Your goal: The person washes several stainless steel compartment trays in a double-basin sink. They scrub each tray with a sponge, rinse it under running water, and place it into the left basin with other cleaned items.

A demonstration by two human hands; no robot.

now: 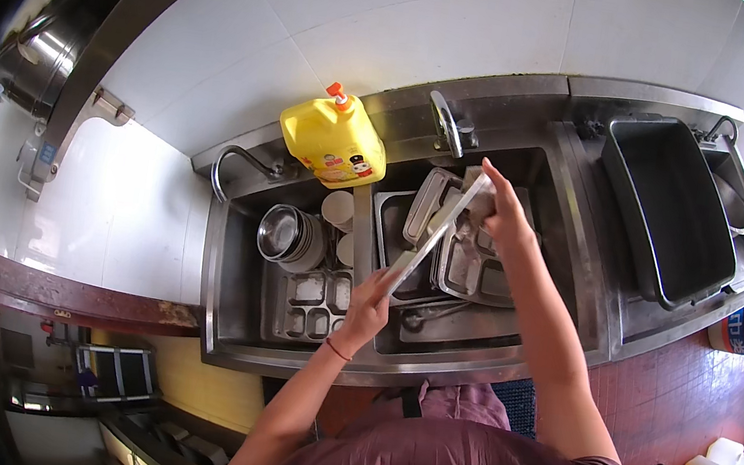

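Note:
A metal compartment tray (434, 235), tilted so that mostly its edge shows, is held over the right sink basin. My left hand (368, 307) grips its lower end, and my right hand (508, 205) holds the upper end. Beneath it, several metal compartment trays (463, 270) lie stacked in the basin, partly hidden by the held one, beside a rectangular metal pan (394, 218). In the left basin are stacked metal bowls (280, 234), pale cups or bowls (338, 209) and further compartment trays (307, 289).
A yellow pump jug (335, 142) stands behind the divider between the basins. Curved faucets rise at the left (233, 152) and middle (446, 123). To the right, a large dark plastic tub (667, 210) rests over the counter. The sink's front rim (424, 368) runs close to my body.

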